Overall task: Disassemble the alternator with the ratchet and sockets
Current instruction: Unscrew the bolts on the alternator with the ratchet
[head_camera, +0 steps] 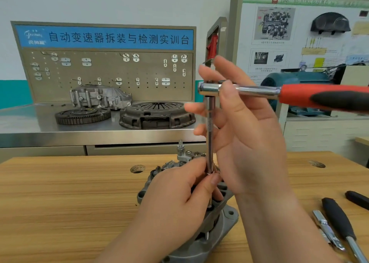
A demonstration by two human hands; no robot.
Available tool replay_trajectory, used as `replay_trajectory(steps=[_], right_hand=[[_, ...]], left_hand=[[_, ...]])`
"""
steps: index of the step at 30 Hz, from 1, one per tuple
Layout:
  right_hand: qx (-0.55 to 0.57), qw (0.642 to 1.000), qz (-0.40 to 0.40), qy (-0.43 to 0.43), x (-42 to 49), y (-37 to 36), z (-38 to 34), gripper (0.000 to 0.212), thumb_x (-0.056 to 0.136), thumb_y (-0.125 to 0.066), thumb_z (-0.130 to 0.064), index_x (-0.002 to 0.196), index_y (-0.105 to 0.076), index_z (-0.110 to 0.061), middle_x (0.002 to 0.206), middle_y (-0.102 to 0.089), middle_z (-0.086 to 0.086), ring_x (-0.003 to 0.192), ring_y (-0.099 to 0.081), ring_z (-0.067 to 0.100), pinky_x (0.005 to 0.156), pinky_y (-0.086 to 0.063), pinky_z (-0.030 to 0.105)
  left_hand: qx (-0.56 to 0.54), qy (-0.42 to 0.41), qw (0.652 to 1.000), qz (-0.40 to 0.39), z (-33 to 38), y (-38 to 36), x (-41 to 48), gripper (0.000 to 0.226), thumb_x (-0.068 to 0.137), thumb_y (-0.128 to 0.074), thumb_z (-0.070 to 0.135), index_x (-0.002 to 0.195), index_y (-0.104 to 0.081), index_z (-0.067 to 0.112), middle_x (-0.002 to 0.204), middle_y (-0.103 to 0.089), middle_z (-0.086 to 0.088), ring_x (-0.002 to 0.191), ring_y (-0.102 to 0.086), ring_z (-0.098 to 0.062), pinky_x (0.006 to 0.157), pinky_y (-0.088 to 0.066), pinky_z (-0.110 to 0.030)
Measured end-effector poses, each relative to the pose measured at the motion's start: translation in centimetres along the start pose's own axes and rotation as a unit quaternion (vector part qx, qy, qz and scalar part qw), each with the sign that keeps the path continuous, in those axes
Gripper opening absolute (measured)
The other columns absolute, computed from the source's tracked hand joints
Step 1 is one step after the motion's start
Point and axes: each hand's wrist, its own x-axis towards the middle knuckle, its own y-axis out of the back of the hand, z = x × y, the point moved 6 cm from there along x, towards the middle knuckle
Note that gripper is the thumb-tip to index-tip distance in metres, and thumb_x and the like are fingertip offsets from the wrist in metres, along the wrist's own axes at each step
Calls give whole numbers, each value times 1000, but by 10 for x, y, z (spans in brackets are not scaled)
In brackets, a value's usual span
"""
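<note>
The grey alternator stands on the wooden bench, mostly hidden behind my hands. A ratchet with a red and black handle lies level above it, handle pointing right. From its head a long chrome extension bar drops straight down onto the alternator. My right hand holds the ratchet near its head, thumb across the chrome neck and the other fingers spread. My left hand pinches the lower end of the extension bar at the alternator's top; the socket there is hidden by my fingers.
Black-handled tools and a chrome piece lie at the bench's right front. Two round holes are cut in the benchtop. Behind, a steel table holds a clutch cover, a flywheel and a housing below a pegboard.
</note>
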Motion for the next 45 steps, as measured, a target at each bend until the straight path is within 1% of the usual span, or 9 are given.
replay_trajectory(steps=[6, 10, 13, 17, 25, 31, 35, 40, 45], right_hand=[[58, 997, -27, -53, 0, -1, 5, 35, 85, -48, -42, 115, -61, -28, 117, -70, -4, 62, -70, 15, 51, -46, 21], [89, 989, -39, -108, 0, 0, 12, 43, 85, -41, -46, 119, -55, -22, 106, -74, 0, 56, -68, 14, 46, -46, 20], [44, 997, -22, -66, 0, 0, 10, 32, 87, -50, -44, 112, -62, -28, 105, -74, 3, 62, -68, 14, 47, -46, 20], [-5, 1000, 1, 9, 2, 2, -1, 27, 78, -62, -36, 103, -70, -31, 113, -71, -3, 76, -69, 16, 54, -50, 22], [95, 990, -26, -103, 1, 1, 11, 42, 84, -45, -44, 117, -59, -22, 110, -73, -3, 64, -70, 15, 52, -50, 21], [-29, 999, 9, 14, 0, 2, -3, 22, 85, -59, -30, 103, -70, -32, 115, -70, -7, 86, -69, 16, 62, -51, 22], [31, 999, -15, -32, 1, -2, 3, 29, 83, -54, -40, 109, -66, -35, 118, -69, -9, 85, -71, 17, 65, -53, 22], [96, 989, -7, -116, 1, 0, 11, 46, 83, -43, -45, 118, -59, -20, 105, -74, -2, 77, -73, 19, 57, -53, 21], [1, 1000, 17, -15, -1, 2, 1, 24, 86, -57, -33, 108, -67, -32, 114, -71, -7, 89, -68, 13, 65, -51, 21]], left_hand=[[-41, -13, 999, -7, 1, 2, 0, 35, 86, -32, 52, 79, -58, 30, 75, -66, 23, 69, -63, -12, 61, -47, -27], [-9, -15, 1000, -9, 0, 1, 0, 26, 89, -39, 42, 79, -59, 29, 75, -67, 22, 70, -63, -6, 63, -46, -25], [-10, 1, 1000, -5, -3, 2, 1, 21, 88, -42, 37, 79, -60, 29, 73, -67, 23, 70, -63, -4, 66, -47, -24], [-21, 12, 1000, -7, -3, 1, 0, 25, 87, -41, 45, 82, -60, 29, 75, -68, 25, 70, -65, -11, 67, -51, -37], [9, -14, 1000, -1, 0, 1, -2, 28, 89, -36, 48, 75, -56, 35, 68, -63, 19, 65, -59, -7, 57, -40, -16], [0, 2, 1000, -1, -4, 1, -1, 25, 88, -41, 43, 76, -59, 31, 70, -67, 17, 66, -61, -10, 60, -44, -21], [-21, -12, 1000, 4, 0, 2, -1, 34, 86, -33, 51, 75, -57, 31, 72, -65, 24, 66, -61, -9, 59, -44, -23], [2, -19, 1000, -6, 2, 1, -1, 28, 92, -37, 44, 79, -58, 30, 72, -63, 25, 65, -59, -6, 58, -41, -19], [14, -10, 1000, -2, 1, 0, 0, 24, 89, -39, 38, 78, -57, 29, 75, -65, 25, 71, -61, -4, 61, -43, -18]])
